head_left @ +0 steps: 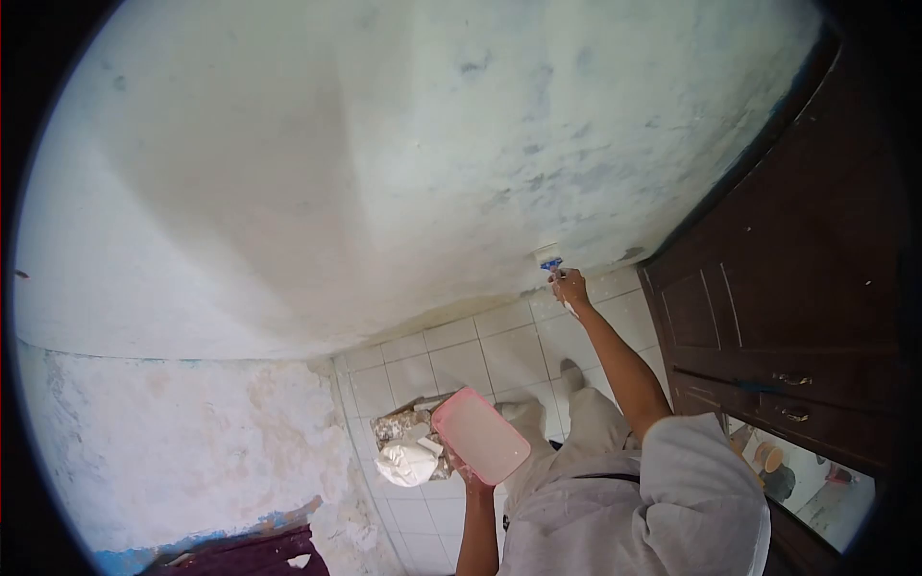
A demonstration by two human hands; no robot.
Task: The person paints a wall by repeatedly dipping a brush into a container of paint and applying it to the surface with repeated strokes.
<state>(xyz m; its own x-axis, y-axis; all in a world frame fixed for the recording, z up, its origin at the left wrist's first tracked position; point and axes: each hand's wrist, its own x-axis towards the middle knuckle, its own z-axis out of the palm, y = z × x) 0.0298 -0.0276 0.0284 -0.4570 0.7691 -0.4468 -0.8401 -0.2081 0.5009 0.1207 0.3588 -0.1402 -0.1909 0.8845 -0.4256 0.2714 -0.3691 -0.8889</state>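
A paintbrush [550, 263] with a blue band is gripped in my right hand [569, 287], its pale bristles against the lower part of the wall [451, 163]. The wall is whitish, with grey-blue blotches around and above the brush. My left hand [468, 470] holds a pink rectangular tub [482, 437] from its near left side, partly hidden by it. Inside the tub is a smooth off-white liquid that looks like paint.
A crumpled white bag [408, 463] lies by a stained box-like object [401, 424] on the tiled floor [456, 362]. Dark wooden cabinets [778, 278] stand along the right. A peeling wall [192, 442] and dark purple cloth [245, 557] are at lower left.
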